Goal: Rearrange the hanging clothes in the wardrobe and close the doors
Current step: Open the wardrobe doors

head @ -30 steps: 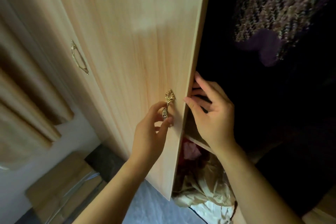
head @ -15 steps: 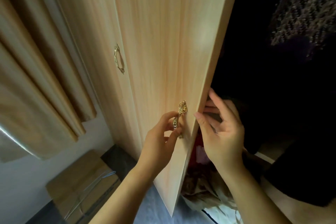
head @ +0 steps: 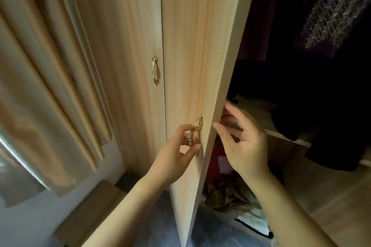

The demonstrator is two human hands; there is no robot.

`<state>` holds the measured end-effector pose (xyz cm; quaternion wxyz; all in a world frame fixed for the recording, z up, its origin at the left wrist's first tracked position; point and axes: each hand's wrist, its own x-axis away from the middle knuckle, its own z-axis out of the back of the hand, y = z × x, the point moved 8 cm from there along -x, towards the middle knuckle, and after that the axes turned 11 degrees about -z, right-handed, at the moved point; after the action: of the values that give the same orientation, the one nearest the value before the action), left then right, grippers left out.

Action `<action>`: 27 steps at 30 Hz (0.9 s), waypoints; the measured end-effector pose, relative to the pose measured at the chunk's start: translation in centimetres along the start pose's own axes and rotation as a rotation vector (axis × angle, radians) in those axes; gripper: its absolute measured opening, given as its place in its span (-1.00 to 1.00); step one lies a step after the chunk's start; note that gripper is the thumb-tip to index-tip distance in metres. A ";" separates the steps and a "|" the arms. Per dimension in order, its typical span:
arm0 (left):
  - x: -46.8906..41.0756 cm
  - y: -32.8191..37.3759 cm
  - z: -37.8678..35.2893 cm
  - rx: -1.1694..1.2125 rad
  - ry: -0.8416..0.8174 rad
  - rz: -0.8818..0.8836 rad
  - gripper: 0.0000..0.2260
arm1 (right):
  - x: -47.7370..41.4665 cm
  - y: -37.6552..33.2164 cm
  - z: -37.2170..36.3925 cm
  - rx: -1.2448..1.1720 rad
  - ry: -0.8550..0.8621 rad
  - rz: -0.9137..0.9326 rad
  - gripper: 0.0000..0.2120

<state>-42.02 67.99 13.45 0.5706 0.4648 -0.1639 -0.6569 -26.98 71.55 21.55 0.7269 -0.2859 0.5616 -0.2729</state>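
A light wooden wardrobe door point(head: 192, 50) stands partly open in front of me. My left hand point(head: 176, 152) pinches its gold leaf-shaped handle point(head: 195, 130) between thumb and fingers. Just inside the door's free edge, my right hand point(head: 243, 144) has its fingers spread and relaxed, and I cannot tell whether it touches the door. Dark clothes point(head: 321, 96) hang in the shadowed interior, with a speckled knitted garment point(head: 337, 8) at the upper right. The neighbouring door point(head: 130, 36) on the left is closed and carries its own gold handle point(head: 155, 70).
Beige curtains point(head: 46, 78) hang at the left. A cardboard box point(head: 96, 210) lies on the floor below them. Crumpled pale fabric and bags point(head: 230, 196) sit in the wardrobe's lower part, under a wooden shelf edge point(head: 287, 138).
The door has swung further round towards the closed door on the left, and both hands moved right and down with it. My left hand keeps hold of the handle.
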 end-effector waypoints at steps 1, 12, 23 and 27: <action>0.7 -0.3 1.1 0.011 0.001 -0.002 -0.66 | 0.3 -0.9 -1.2 0.017 -0.012 0.016 -0.54; 7.2 -4.1 10.2 0.153 0.141 0.043 -0.41 | 0.8 -5.9 -13.7 0.028 -0.227 0.028 -0.42; 8.7 -4.7 15.4 -0.048 0.382 -0.080 -0.54 | -0.8 -6.1 -19.4 0.030 -0.339 0.009 -0.34; 9.6 -4.5 16.8 -0.047 0.560 -0.108 -0.64 | -0.7 -6.4 -21.7 0.004 -0.348 0.023 -0.39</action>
<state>-57.27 55.34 14.66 0.5684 0.6229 0.0404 -0.5361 -48.77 65.32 22.19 0.8167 -0.3209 0.4302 -0.2120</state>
